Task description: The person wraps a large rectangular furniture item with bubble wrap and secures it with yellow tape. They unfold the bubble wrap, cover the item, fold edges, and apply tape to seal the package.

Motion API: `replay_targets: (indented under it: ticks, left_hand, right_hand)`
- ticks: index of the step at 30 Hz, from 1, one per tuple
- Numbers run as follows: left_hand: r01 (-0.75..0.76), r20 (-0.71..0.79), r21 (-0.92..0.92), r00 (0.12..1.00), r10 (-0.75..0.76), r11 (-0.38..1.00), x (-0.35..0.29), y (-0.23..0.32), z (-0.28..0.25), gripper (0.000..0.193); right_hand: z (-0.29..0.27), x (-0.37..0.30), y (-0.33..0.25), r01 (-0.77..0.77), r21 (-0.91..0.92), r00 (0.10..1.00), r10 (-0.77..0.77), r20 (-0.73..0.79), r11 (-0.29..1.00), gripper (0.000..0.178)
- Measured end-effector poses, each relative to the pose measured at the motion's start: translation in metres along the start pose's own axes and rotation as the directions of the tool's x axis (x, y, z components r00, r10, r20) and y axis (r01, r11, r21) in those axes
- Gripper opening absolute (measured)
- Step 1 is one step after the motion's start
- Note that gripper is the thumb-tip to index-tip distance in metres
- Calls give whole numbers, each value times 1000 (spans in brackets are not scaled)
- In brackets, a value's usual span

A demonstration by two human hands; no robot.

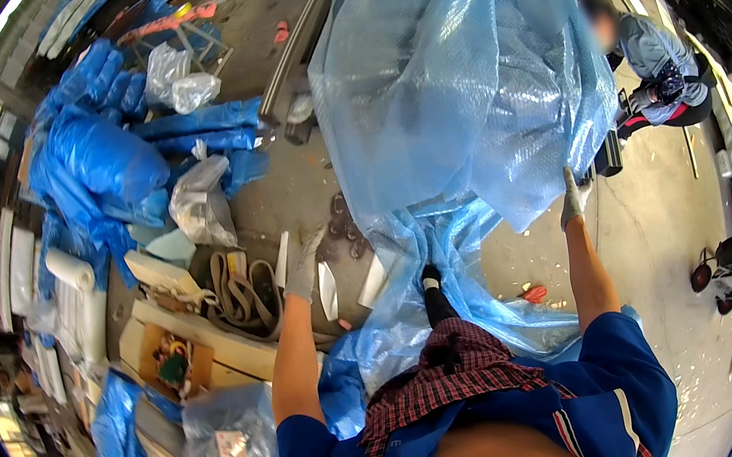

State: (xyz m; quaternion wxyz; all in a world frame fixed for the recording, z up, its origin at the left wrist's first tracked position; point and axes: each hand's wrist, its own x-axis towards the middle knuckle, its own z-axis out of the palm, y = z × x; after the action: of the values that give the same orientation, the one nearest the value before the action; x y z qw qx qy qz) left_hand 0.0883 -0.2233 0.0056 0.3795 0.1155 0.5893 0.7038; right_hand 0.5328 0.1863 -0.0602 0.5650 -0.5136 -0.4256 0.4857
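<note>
- Sheet: the translucent blue bubble sheet spreads in front of the person, its lower end bunched around the legs; whatever may support it is hidden.
- Right hand: the gloved right hand meets the sheet's lower right edge, probably because a free edge is easier to handle than the broad middle. Whether the fingers close on it cannot be told.
- Left hand: the gloved left hand lies apart from the sheet, near a coiled strap (blur hides how far its fingers are spread); no held object can be made out.
- Stance: the arms reach wide, presumably to suit the sheet's breadth; a dark shoe appears amid the folds.
- Surroundings: a co-worker is low at right; blue plastic bundles lie heaped at left.
</note>
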Motion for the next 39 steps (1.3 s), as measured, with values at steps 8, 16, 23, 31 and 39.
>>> replay_targets:
  ticks: [8,16,23,31,39]
  left_hand:
    - [-177,22,523,981,194,834,214,28,111,75]
    - [-38,283,657,938,-200,753,219,59,160,44]
    - [-208,634,585,720,-283,784,249,6,52,40]
    - [-851,987,146,161,-14,505,241,-23,77,37]
    - [633,831,236,262,-491,738,158,-42,122,70]
  right_hand:
    - [11,31,3,-349,-89,888,360,287,933,41]
    - [2,-4,-40,-582,190,740,418,527,791,33]
    - [42,-63,-114,-708,409,660,331,675,576,58]
    - [60,-147,-82,-571,328,795,407,451,753,73]
    - [118,-208,-68,-712,378,681,452,577,591,70]
